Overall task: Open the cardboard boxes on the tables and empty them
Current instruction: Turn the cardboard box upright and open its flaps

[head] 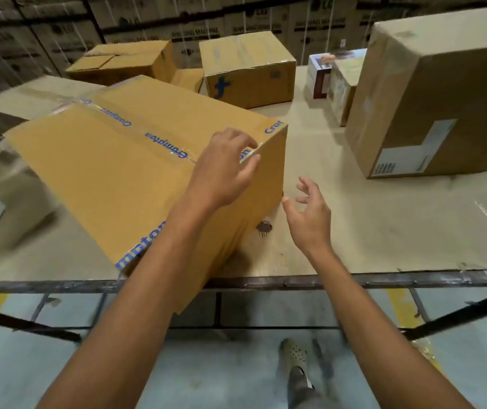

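Observation:
A large yellow-brown cardboard box (112, 169), sealed along its top seam with clear tape printed in blue, sits at the table's front edge and partly overhangs it. My left hand (221, 169) rests on the box's top near its right end, with fingers spread at the tape by the corner. My right hand (310, 211) hovers just right of the box's side, above the table, with fingers apart and nothing in it.
On the table (384, 225) stand a tall brown box with a white label (431, 93) at right, a taped box with a blue mark (248, 69) at the back, a flat box (121, 59) behind left, and small printed cartons (336, 75). Stacked cartons line the back wall.

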Available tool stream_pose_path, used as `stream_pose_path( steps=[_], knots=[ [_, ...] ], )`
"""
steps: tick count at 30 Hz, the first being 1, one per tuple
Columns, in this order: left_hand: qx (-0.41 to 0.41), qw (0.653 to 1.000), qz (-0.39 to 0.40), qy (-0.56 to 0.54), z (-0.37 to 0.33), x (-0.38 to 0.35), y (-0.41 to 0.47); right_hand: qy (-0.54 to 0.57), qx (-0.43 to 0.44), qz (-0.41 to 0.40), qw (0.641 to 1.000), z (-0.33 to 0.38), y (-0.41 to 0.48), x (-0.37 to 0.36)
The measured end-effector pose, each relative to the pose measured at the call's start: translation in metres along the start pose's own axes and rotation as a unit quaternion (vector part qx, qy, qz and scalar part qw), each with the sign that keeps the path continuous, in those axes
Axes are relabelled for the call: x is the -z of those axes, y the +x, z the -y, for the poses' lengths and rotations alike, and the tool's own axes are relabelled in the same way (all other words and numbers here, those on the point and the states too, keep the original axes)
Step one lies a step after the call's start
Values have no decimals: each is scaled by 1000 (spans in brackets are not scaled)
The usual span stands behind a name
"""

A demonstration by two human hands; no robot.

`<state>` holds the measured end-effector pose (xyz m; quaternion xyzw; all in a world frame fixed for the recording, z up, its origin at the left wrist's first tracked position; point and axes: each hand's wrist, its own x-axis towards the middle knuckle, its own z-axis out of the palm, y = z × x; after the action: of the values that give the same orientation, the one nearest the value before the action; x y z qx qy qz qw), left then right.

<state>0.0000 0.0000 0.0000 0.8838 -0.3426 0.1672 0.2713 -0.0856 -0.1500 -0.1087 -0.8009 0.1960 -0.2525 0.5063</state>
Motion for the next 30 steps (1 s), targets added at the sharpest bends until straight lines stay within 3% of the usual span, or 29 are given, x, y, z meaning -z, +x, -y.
stream_pose_path(
  steps=[6,10,15,21,30],
  knots=[
    [58,992,107,41,6,-35,68,-58,-107,74,990,-56,73,-30],
    [109,983,117,86,3,-66,115,-103,-141,140,975,-86,111,-46],
    [197,947,194,165,-12,-110,137,-87,-101,186,973,-112,135,-62],
    [181,947,179,194,-9,-111,124,-13,-95,204,974,-115,133,-64],
    [106,964,169,173,-26,-60,17,-33,-158,169,972,-96,31,-50]
  ],
)
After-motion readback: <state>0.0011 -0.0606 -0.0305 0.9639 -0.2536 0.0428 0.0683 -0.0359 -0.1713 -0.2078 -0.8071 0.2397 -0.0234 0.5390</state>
